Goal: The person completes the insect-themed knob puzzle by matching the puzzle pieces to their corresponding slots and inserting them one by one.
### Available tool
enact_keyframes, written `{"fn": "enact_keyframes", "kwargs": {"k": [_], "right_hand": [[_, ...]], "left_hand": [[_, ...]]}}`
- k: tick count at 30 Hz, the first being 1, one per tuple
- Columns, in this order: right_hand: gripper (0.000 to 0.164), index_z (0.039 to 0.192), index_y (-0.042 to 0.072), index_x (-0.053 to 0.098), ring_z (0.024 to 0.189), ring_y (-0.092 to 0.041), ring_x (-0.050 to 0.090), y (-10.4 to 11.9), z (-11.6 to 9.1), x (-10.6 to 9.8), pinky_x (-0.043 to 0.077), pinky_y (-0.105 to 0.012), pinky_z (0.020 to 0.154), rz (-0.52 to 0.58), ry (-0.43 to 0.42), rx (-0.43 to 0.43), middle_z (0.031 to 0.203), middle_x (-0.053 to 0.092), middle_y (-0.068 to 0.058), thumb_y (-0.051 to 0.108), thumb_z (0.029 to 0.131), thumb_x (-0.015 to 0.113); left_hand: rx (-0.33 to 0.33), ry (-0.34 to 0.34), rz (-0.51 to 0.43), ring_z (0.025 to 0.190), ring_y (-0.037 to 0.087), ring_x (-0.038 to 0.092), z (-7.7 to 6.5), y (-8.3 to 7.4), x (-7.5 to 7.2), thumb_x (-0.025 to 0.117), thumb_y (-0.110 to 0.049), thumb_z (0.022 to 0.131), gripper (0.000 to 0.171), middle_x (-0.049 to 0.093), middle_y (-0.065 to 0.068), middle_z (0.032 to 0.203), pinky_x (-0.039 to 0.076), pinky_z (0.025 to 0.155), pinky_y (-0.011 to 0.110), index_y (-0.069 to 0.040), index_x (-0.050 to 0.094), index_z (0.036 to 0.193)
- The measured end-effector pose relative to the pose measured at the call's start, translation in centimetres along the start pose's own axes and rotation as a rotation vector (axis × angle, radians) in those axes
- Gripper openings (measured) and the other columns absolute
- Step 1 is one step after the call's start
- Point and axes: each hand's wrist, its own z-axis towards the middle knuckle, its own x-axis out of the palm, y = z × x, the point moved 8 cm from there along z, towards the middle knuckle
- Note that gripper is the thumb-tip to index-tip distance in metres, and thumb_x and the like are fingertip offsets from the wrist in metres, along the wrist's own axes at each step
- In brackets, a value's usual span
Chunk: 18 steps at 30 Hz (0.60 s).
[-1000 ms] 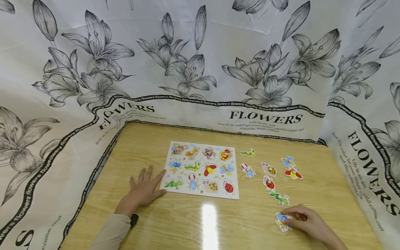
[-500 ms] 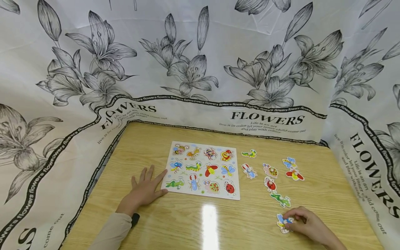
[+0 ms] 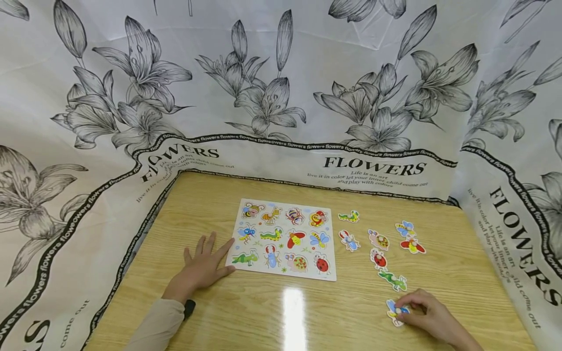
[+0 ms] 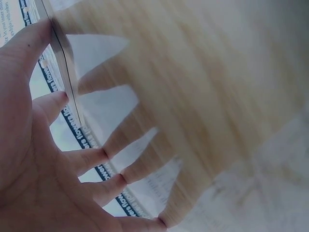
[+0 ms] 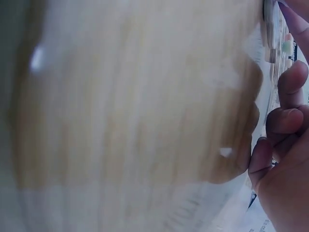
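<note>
A white puzzle board printed with rows of coloured insects lies flat on the wooden table. My left hand rests on the table with fingers spread, thumb and index fingertips touching the board's left edge; the left wrist view shows the same hand from the palm side. At the lower right, my right hand pinches a blue-winged insect puzzle piece between thumb and index finger. That piece lies on or just above the table; I cannot tell which. In the right wrist view the other fingers are curled.
Loose pieces lie right of the board: a caterpillar, a stag beetle, a snail, a ladybug, a grasshopper, a blue-winged bug and a red-winged bug. Flower-printed cloth borders the table.
The right hand's fingers have shifted slightly on the blue-winged insect piece, which has turned a little and stays in about the same place. The left hand and the board have not moved.
</note>
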Motion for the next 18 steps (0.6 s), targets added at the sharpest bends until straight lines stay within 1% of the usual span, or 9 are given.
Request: {"fn": "enact_keyframes", "kwargs": {"k": [3, 5, 8, 9, 13, 16, 18], "right_hand": [[0.019, 0.096, 0.019, 0.076, 0.072, -0.015, 0.041, 0.4, 0.1, 0.1, 0.033, -0.029, 0.057, -0.008, -0.025, -0.031, 0.088, 0.062, 0.002, 0.006, 0.083, 0.081], [0.018, 0.096, 0.018, 0.076, 0.071, -0.016, 0.04, 0.6, 0.3, 0.2, 0.032, -0.03, 0.056, -0.003, -0.036, -0.023, 0.086, 0.06, 0.001, 0.006, 0.083, 0.081], [0.017, 0.095, 0.017, 0.076, 0.07, -0.017, 0.038, 1.0, 0.9, 0.2, 0.031, -0.031, 0.055, -0.005, -0.047, -0.006, 0.079, 0.053, -0.001, 0.006, 0.083, 0.081], [0.016, 0.095, 0.017, 0.076, 0.07, -0.017, 0.038, 1.1, 1.1, 0.3, 0.03, -0.031, 0.056, -0.007, -0.045, 0.0, 0.078, 0.051, -0.001, 0.006, 0.083, 0.081], [0.014, 0.095, 0.017, 0.076, 0.072, -0.018, 0.041, 2.1, 2.7, 0.7, 0.034, -0.029, 0.059, 0.005, -0.014, -0.005, 0.081, 0.054, -0.001, 0.009, 0.085, 0.081], [0.013, 0.096, 0.02, 0.076, 0.072, -0.019, 0.042, 2.6, 4.1, 1.2, 0.036, -0.029, 0.06, 0.019, 0.01, 0.008, 0.083, 0.055, -0.003, 0.015, 0.085, 0.081], [0.012, 0.096, 0.022, 0.076, 0.071, -0.02, 0.041, 2.9, 5.0, 1.6, 0.035, -0.03, 0.059, 0.019, 0.018, 0.013, 0.082, 0.054, -0.003, 0.018, 0.085, 0.081]], "left_hand": [[-0.001, 0.004, -0.001, 0.146, 0.054, 0.001, 0.0, -0.1, 0.0, 0.061, -0.052, 0.096, 0.074, 0.006, 0.026, 0.163, 0.0, 0.1, 0.083, -0.027, 0.031, 0.159], [-0.002, 0.006, -0.003, 0.146, 0.054, 0.001, 0.0, -0.1, 0.0, 0.061, -0.053, 0.097, 0.074, 0.006, 0.026, 0.163, 0.0, 0.1, 0.083, -0.027, 0.031, 0.159], [-0.004, 0.009, -0.006, 0.146, 0.053, 0.001, 0.0, 0.0, 0.0, 0.06, -0.053, 0.096, 0.074, 0.006, 0.026, 0.164, -0.001, 0.1, 0.083, -0.027, 0.031, 0.159], [-0.004, 0.009, -0.006, 0.146, 0.053, 0.0, 0.0, 0.1, 0.1, 0.06, -0.054, 0.096, 0.075, 0.006, 0.026, 0.164, -0.001, 0.1, 0.083, -0.027, 0.031, 0.159], [-0.006, 0.008, -0.007, 0.146, 0.053, 0.0, 0.1, 0.3, 0.2, 0.06, -0.055, 0.096, 0.075, 0.006, 0.025, 0.164, -0.001, 0.1, 0.083, -0.028, 0.03, 0.159], [-0.004, 0.007, -0.005, 0.146, 0.052, 0.0, 0.2, 0.3, 0.3, 0.059, -0.056, 0.096, 0.075, 0.006, 0.025, 0.164, -0.001, 0.1, 0.083, -0.028, 0.03, 0.16], [-0.002, 0.005, -0.003, 0.146, 0.053, 0.0, 0.2, 0.3, 0.3, 0.059, -0.056, 0.096, 0.075, 0.006, 0.025, 0.164, -0.001, 0.1, 0.083, -0.028, 0.03, 0.159]]}}
